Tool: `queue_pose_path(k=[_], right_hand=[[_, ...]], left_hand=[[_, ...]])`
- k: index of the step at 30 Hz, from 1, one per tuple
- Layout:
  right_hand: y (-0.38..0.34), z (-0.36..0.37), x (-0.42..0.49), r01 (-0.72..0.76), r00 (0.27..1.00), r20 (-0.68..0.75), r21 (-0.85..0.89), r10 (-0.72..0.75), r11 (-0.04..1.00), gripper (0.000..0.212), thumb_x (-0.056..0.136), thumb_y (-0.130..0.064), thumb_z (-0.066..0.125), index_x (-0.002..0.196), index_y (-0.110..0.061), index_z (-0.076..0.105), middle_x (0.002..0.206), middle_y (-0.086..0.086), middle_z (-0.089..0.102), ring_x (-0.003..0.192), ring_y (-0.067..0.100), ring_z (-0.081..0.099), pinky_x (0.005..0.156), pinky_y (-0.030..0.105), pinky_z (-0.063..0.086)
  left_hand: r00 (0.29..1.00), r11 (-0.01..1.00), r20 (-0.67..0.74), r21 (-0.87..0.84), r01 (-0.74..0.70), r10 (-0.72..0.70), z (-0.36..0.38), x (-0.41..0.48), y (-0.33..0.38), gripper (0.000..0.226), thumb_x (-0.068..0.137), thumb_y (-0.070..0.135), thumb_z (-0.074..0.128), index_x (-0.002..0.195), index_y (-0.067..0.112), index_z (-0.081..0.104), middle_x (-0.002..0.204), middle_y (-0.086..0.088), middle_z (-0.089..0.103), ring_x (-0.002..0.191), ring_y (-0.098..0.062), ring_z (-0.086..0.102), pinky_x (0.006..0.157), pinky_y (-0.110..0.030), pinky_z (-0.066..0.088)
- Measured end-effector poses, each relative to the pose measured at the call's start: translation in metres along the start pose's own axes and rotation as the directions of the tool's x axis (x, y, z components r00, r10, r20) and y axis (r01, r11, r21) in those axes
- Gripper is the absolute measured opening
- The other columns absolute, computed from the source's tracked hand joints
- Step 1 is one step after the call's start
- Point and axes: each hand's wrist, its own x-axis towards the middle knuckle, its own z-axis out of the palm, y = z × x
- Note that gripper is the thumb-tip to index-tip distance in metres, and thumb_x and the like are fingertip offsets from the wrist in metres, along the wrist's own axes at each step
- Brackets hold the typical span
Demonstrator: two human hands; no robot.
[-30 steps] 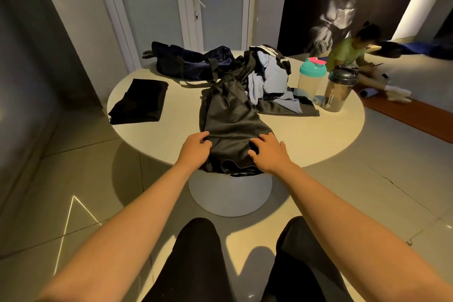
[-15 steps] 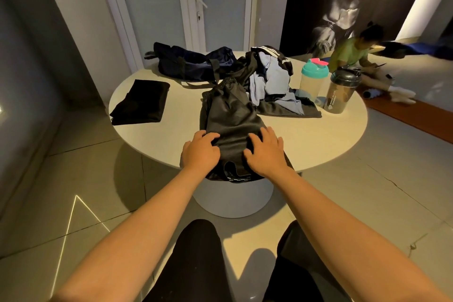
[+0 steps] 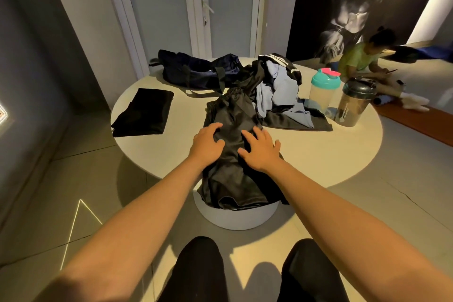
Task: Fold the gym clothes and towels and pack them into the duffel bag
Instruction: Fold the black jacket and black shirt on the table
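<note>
On the near side of the round cream desk (image 3: 318,152), the left hand (image 3: 208,144) lies on a pair of shiny black shorts (image 3: 230,115). Its fingers are spread out and press down on the cloth. The right hand (image 3: 259,152) lies just beside it on the same shorts, flat, with its fingers spread wide too.

The shorts lie in the middle of the desk. Their stretchy waist is at the far end, and their leg ends hang down over the near edge. To the left, apart from the shorts, a folded black cloth (image 3: 144,113) lies flat.

At the far side sits the dark blue duffel bag (image 3: 191,68). It is too dark to tell if it is open. Right of the bag is a messy pile of black and light blue clothes (image 3: 279,91), and it touches the far right side of the shorts.

Right of the pile, a clear shaker bottle with a teal lid (image 3: 322,91) stands up. Just beside it stands a dark shaker bottle with a black lid (image 3: 353,105).

Far right, past the desk, a person in a green shirt (image 3: 358,59) sits on the floor.
</note>
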Motion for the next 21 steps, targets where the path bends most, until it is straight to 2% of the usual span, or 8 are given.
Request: queue_pose_path(k=[2, 5, 8, 10, 12, 14, 18, 21], right_hand=[[0.001, 0.001, 0.01, -0.021, 0.996, 0.086, -0.072, 0.027, 0.997, 0.06, 0.096, -0.06, 0.046, 0.15, -0.038, 0.033, 0.157, 0.006, 0.028, 0.147, 0.032, 0.019, 0.114, 0.065, 0.011], [0.0, -0.008, 0.026, -0.157, 0.987, 0.038, -0.025, 0.158, 0.987, 0.047, 0.088, -0.06, 0.044, 0.121, -0.029, 0.057, 0.133, 0.009, 0.048, 0.132, 0.035, 0.035, 0.109, 0.062, 0.019], [0.002, -0.015, 0.047, -0.239, 0.969, -0.06, -0.006, 0.238, 0.971, 0.049, 0.087, -0.054, 0.041, 0.114, -0.019, 0.061, 0.127, 0.01, 0.051, 0.127, 0.035, 0.039, 0.108, 0.06, 0.02], [0.002, -0.014, 0.063, -0.119, 0.973, -0.195, 0.038, 0.124, 0.992, 0.038, 0.091, -0.044, 0.046, 0.115, -0.017, 0.057, 0.126, 0.01, 0.047, 0.125, 0.033, 0.04, 0.108, 0.054, 0.025], [0.0, -0.009, 0.08, 0.111, 0.955, -0.285, 0.091, -0.081, 0.99, 0.037, 0.094, -0.033, 0.052, 0.127, -0.017, 0.056, 0.133, 0.01, 0.047, 0.129, 0.032, 0.04, 0.107, 0.046, 0.033], [-0.003, -0.002, 0.094, 0.2, 0.966, -0.181, 0.072, -0.185, 0.977, 0.049, 0.1, -0.035, 0.047, 0.147, -0.021, 0.045, 0.152, 0.01, 0.038, 0.143, 0.034, 0.029, 0.114, 0.046, 0.029], [0.004, 0.009, 0.108, -0.007, 0.978, 0.209, -0.003, 0.007, 1.0, 0.067, 0.102, -0.06, 0.028, 0.16, -0.036, 0.005, 0.168, -0.003, -0.006, 0.154, 0.022, -0.01, 0.12, 0.059, -0.002], [0.013, 0.009, 0.113, -0.12, 0.976, 0.185, 0.004, 0.117, 0.993, 0.072, 0.098, -0.058, 0.032, 0.16, -0.029, 0.009, 0.168, -0.002, -0.003, 0.154, 0.021, -0.007, 0.119, 0.062, -0.004]], left_hand=[[0.999, 0.993, 0.051, -0.122, -0.005, 0.012, 0.001, 0.016, 0.002, 0.054, 0.099, 0.025, 0.056, 0.15, 0.03, 0.042, 0.152, -0.004, 0.046, 0.139, -0.027, 0.044, 0.115, -0.043, 0.038], [0.994, 0.994, 0.105, -0.103, 0.042, -0.031, 0.004, 0.033, -0.001, 0.045, 0.101, 0.024, 0.056, 0.145, 0.022, 0.052, 0.15, -0.004, 0.05, 0.136, -0.024, 0.048, 0.111, -0.032, 0.037], [0.989, 0.991, -0.062, -0.037, 0.13, -0.132, 0.006, 0.043, -0.008, 0.018, 0.096, 0.027, 0.056, 0.103, 0.024, 0.072, 0.117, -0.004, 0.07, 0.112, -0.029, 0.062, 0.091, -0.035, 0.049], [0.976, 0.985, -0.133, -0.011, 0.172, -0.172, 0.005, 0.049, -0.009, 0.014, 0.094, 0.036, 0.054, 0.098, 0.027, 0.065, 0.097, 0.005, 0.065, 0.093, -0.025, 0.061, 0.076, -0.033, 0.047], [0.972, 0.987, -0.176, 0.02, 0.159, -0.153, 0.003, 0.058, -0.008, 0.016, 0.093, 0.039, 0.054, 0.108, 0.032, 0.055, 0.096, 0.007, 0.06, 0.087, -0.021, 0.058, 0.073, -0.034, 0.046], [0.984, 0.994, -0.149, -0.047, 0.095, -0.101, 0.003, 0.073, -0.01, 0.024, 0.094, 0.034, 0.054, 0.117, 0.034, 0.053, 0.11, 0.004, 0.064, 0.097, -0.023, 0.061, 0.082, -0.039, 0.051], [0.995, 0.995, 0.03, 0.018, 0.098, -0.099, 0.007, 0.103, -0.018, 0.046, 0.093, 0.025, 0.056, 0.139, 0.033, 0.057, 0.143, -0.003, 0.055, 0.129, -0.028, 0.053, 0.109, -0.045, 0.043], [0.987, 0.988, -0.053, 0.025, 0.151, -0.149, 0.011, 0.107, -0.029, 0.049, 0.094, 0.025, 0.057, 0.142, 0.023, 0.055, 0.142, -0.007, 0.049, 0.124, -0.03, 0.054, 0.108, -0.042, 0.044]])
